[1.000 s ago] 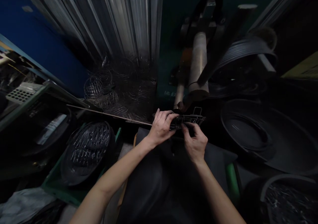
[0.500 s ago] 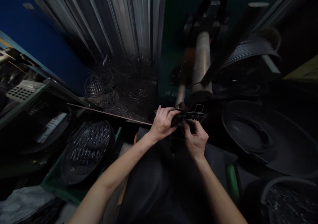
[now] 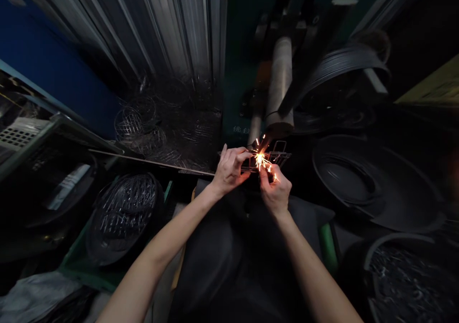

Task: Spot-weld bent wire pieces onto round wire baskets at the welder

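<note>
1. My left hand (image 3: pixel 229 170) and my right hand (image 3: pixel 275 191) both pinch the small wire frame (image 3: pixel 267 160), fingers clamped on it from each side, just right of the middle of the frame.
2. The frame sits under the welding electrode (image 3: pixel 280 86), and sparks (image 3: pixel 261 159) fly between my fingertips (very near to the skin), so I judge the welding step is in hand.
3. The next move, I think, calls for holding steady, then shifting the frame to another joint.
4. A tub of wire pieces (image 3: pixel 124 218) waits at lower left.
</note>
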Demonstrator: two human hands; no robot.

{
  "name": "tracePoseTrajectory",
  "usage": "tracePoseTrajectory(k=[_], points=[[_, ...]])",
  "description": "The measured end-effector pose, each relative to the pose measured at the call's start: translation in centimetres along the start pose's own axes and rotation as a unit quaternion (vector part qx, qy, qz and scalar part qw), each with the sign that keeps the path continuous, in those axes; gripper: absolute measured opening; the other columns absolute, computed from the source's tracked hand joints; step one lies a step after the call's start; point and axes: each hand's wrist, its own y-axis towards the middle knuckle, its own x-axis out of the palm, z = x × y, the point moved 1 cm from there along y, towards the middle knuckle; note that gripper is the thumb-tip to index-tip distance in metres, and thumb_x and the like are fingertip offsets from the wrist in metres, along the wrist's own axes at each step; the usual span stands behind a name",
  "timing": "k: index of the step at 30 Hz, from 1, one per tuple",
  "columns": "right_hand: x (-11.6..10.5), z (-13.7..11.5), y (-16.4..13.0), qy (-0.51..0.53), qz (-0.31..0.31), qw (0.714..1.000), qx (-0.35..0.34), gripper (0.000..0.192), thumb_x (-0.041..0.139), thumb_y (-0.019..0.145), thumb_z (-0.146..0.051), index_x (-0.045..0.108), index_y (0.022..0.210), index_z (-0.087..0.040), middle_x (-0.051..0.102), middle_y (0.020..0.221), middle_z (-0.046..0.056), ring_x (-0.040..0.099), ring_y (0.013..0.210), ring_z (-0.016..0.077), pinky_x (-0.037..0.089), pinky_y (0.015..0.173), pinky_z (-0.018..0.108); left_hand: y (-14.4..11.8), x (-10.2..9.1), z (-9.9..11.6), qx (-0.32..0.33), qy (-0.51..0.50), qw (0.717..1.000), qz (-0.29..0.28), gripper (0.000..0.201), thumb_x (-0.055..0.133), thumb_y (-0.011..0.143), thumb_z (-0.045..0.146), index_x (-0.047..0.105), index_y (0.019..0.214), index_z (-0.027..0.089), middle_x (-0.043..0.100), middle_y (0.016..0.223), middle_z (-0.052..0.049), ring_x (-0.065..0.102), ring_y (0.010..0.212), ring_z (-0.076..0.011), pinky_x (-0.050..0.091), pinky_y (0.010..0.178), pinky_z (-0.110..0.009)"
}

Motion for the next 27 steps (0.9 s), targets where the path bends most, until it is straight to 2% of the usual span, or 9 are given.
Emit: tracePoseTrajectory(k=[4,10,12,15,18,20,22,24,27], points=[[0.5,0.1,-0.1,-0.003,0.006,1.0,0.007,0.03,0.045,0.091,-0.042,0.061,0.084,-0.018,0.067,0.077,0.005,0.062,0.07,0.0159,0.049,0.068,0.028,-0.4,0.6,-0.6,0.021,-0.017,0.998,0.057,0.048,0.066,0.073,0.022,0.038,0.113,0.022,0.059,0.115,-0.007,0.056,0.108,-0.0188,0.029,0.109,-0.052],[-1.0,-0.8,-0.5,0.027,0.001,0.999,0.045,0.029,0.049,0.089,-0.039,0.063,0.101,-0.017,0.069,0.095,0.007,0.064,0.086,0.0169,0.049,0.08,0.03,-0.3,1.0,-1.3,0.013,-0.04,0.999,0.013,0.052,0.067,0.071,0.022,0.037,0.113,0.022,0.057,0.121,-0.008,0.054,0.114,-0.0204,0.025,0.11,-0.053],[-3.8,-0.7,-1.7,0.008,0.029,0.997,0.073,0.034,0.052,0.087,-0.04,0.061,0.11,-0.017,0.067,0.105,0.008,0.063,0.094,0.0184,0.049,0.085,0.032,-0.2,1.0,-1.2,-0.002,-0.051,0.999,0.015,0.054,0.068,0.069,0.021,0.036,0.113,0.022,0.057,0.12,-0.008,0.054,0.114,-0.0201,0.026,0.11,-0.052],[-10.8,1.7,-5.0,-0.095,0.072,0.983,0.139,0.041,0.052,0.083,-0.046,0.063,0.11,-0.017,0.067,0.107,0.01,0.063,0.097,0.0224,0.048,0.089,0.036,-0.5,0.3,-0.6,-0.015,-0.076,0.997,0.025,0.059,0.069,0.067,0.02,0.035,0.115,0.022,0.058,0.117,-0.007,0.057,0.11,-0.0191,0.029,0.109,-0.048],[-19.2,7.0,-9.6,-0.254,0.096,0.916,0.296,0.049,0.046,0.079,-0.053,0.065,0.105,-0.017,0.067,0.103,0.016,0.062,0.098,0.0319,0.047,0.088,0.046,-1.7,-1.1,1.1,-0.032,-0.099,0.994,-0.021,0.062,0.069,0.065,0.021,0.035,0.117,0.022,0.059,0.114,-0.005,0.058,0.104,-0.0197,0.034,0.106,-0.046],[-23.8,10.9,-13.0,-0.367,0.022,0.832,0.416,0.044,0.045,0.076,-0.054,0.066,0.096,-0.021,0.067,0.092,0.02,0.063,0.093,0.0365,0.048,0.081,0.048,-2.4,-2.1,2.9,-0.067,-0.099,0.988,-0.093,0.065,0.069,0.063,0.022,0.036,0.119,0.022,0.059,0.112,-0.006,0.059,0.101,-0.0218,0.042,0.097,-0.043],[-26.4,13.9,-16.3,-0.411,-0.101,0.766,0.484,0.04,0.049,0.071,-0.056,0.065,0.086,-0.023,0.066,0.075,0.019,0.064,0.078,0.0382,0.049,0.072,0.049,-2.6,-2.6,4.7,-0.108,-0.091,0.974,-0.179,0.068,0.069,0.063,0.021,0.035,0.122,0.021,0.059,0.111,-0.007,0.059,0.097,-0.0236,0.047,0.089,-0.041],[-27.0,15.6,-19.0,-0.39,-0.209,0.743,0.502,0.035,0.052,0.068,-0.052,0.064,0.082,-0.023,0.064,0.065,0.014,0.064,0.068,0.0357,0.05,0.067,0.047,-2.5,-2.7,6.1,-0.121,-0.09,0.955,-0.257,0.069,0.067,0.064,0.018,0.035,0.125,0.02,0.06,0.11,-0.007,0.06,0.097,-0.0254,0.045,0.092,-0.046],[-25.9,16.4,-21.2,-0.339,-0.278,0.742,0.507,0.025,0.051,0.065,-0.04,0.064,0.078,-0.024,0.065,0.064,0.01,0.066,0.069,0.0308,0.051,0.066,0.04,-2.9,-2.4,6.4,-0.1,-0.15,0.932,-0.314,0.077,0.072,0.067,0.026,0.031,0.131,0.023,0.056,0.122,-0.009,0.053,0.115,-0.0302,0.026,0.106,-0.061]])
